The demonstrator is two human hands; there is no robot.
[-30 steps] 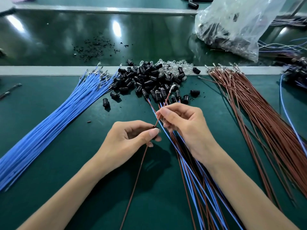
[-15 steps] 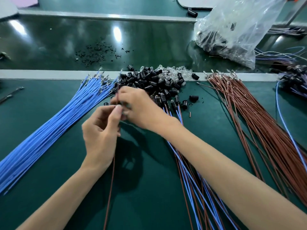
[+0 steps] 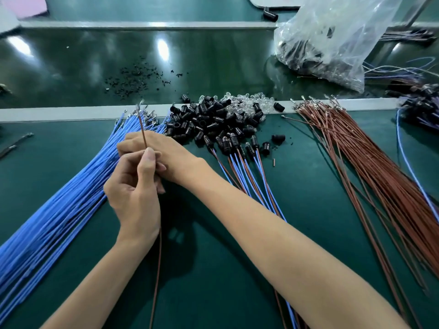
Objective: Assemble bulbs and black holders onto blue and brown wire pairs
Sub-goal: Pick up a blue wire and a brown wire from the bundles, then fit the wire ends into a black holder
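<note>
The left hand [image 3: 134, 195] pinches a single brown wire [image 3: 143, 134] between thumb and fingers, its terminal end pointing up over the blue wire bundle [image 3: 59, 210]. The right hand [image 3: 166, 150] crosses behind it to the bundle's edge; its fingers are hidden, so its grip cannot be determined. Black holders [image 3: 209, 119] and clear bulbs [image 3: 247, 102] lie heaped on the surface [image 3: 308, 162] nearby.

One wide-angle view, worn on the person's head, looks forward and steeply down onto the green desk [image 3: 213, 281]. It sits close. Both forearms enter from the bottom edge, and the left hand [image 3: 133, 198] and right hand [image 3: 164, 150] meet just left of centre, near enough that the single brown wire [image 3: 142, 129] pinched by the left reads plainly. Farther off, the plastic bag [image 3: 332, 39] fills the upper right (the desk's pale strip [image 3: 59, 113] bows with the lens).
</note>
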